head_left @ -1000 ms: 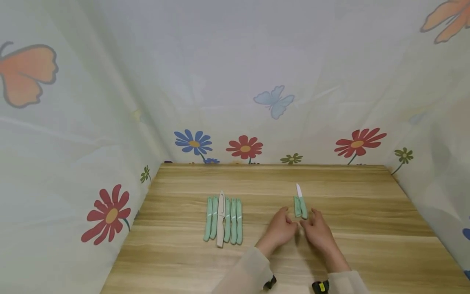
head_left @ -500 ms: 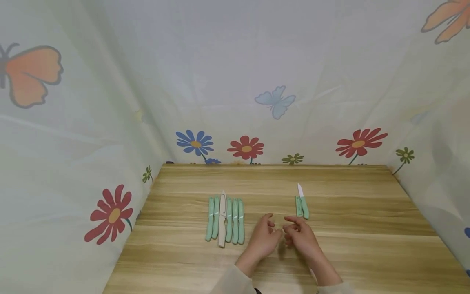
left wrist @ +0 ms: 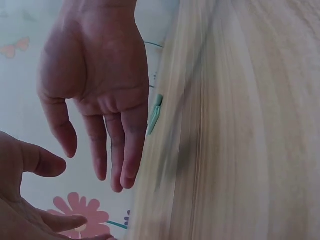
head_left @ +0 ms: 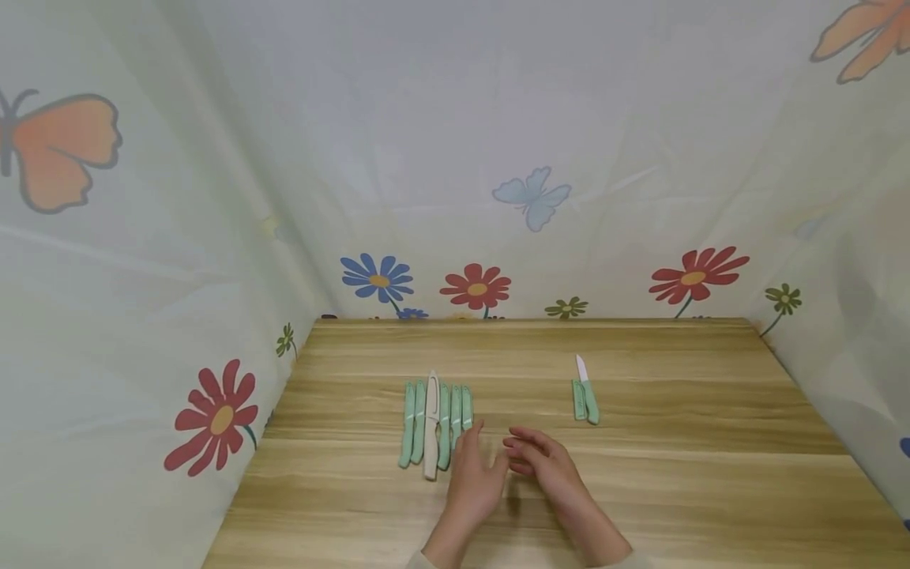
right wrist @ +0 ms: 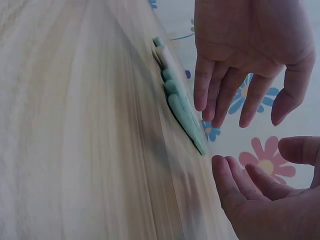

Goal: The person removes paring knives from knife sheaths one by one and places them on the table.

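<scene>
My left hand (head_left: 472,484) hovers over the near right end of the row of mint-green sheathed plastic knives (head_left: 436,423) lying side by side on the pale wooden desk (head_left: 675,474), its fingers straight and spread, holding nothing. My right hand (head_left: 546,468) hangs just beside it, fingers loosely curled and empty. One cream-coloured knife (head_left: 430,423) lies within the row, longer than the others. These slim pieces look light, stiff and smooth, so I judge they could slip; the thicker handle end nearest me seems the safest place to pinch one from its sides. Well apart to the right lie an unsheathed green-handled knife with a white blade (head_left: 586,391) and its short green sheath (head_left: 578,400), touching side by side.
</scene>
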Motion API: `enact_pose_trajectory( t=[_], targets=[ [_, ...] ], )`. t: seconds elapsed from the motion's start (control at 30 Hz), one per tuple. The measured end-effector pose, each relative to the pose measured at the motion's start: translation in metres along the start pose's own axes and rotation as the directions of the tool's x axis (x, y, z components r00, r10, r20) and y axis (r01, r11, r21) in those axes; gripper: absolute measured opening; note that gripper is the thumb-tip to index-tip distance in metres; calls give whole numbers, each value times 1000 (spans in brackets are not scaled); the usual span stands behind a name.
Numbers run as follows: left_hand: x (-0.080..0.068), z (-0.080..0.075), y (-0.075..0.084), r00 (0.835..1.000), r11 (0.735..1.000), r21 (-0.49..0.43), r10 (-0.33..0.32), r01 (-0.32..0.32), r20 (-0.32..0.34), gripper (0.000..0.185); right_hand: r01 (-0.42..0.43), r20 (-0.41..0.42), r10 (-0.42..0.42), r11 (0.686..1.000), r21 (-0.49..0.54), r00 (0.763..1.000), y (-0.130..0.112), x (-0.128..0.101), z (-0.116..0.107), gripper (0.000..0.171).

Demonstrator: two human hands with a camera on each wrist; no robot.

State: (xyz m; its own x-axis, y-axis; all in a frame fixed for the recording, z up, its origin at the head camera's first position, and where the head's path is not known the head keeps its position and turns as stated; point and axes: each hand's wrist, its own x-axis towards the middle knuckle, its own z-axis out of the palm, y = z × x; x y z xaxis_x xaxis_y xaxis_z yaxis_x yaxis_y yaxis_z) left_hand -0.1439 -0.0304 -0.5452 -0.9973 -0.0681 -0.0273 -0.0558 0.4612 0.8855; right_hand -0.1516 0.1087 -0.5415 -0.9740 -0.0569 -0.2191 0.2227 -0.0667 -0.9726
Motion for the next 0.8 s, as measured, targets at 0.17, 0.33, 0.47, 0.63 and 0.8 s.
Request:
enact_pose_trajectory(
  t=[0.17, 0.33, 0.47, 0.63, 0.8],
  targets=[
    [-5, -7, -4, 1000, 999, -40, -13, 12, -10, 68, -3, 40, 2, 1000, 22, 999, 3, 0, 11, 46],
    [-5, -8, -8, 1000, 998, -53, -28, 27, -4, 68, -7, 74, 5, 1000, 31, 997, 6, 1, 19, 48],
    [-4, -9, -11, 1000, 998, -54, -30, 30, -1, 68, -5, 95, 2, 1000, 30, 995, 9, 3, 24, 48],
    [-4, -11, -12, 999, 998, -47, -34, 34, 3, 67, 4, 123, -8, 1000, 28, 992, 11, 3, 30, 49],
    [-3, -11, -13, 1000, 998, -50, -28, 29, 12, 70, 17, 145, -17, 1000, 4, 989, 14, 3, 33, 51]
  ],
)
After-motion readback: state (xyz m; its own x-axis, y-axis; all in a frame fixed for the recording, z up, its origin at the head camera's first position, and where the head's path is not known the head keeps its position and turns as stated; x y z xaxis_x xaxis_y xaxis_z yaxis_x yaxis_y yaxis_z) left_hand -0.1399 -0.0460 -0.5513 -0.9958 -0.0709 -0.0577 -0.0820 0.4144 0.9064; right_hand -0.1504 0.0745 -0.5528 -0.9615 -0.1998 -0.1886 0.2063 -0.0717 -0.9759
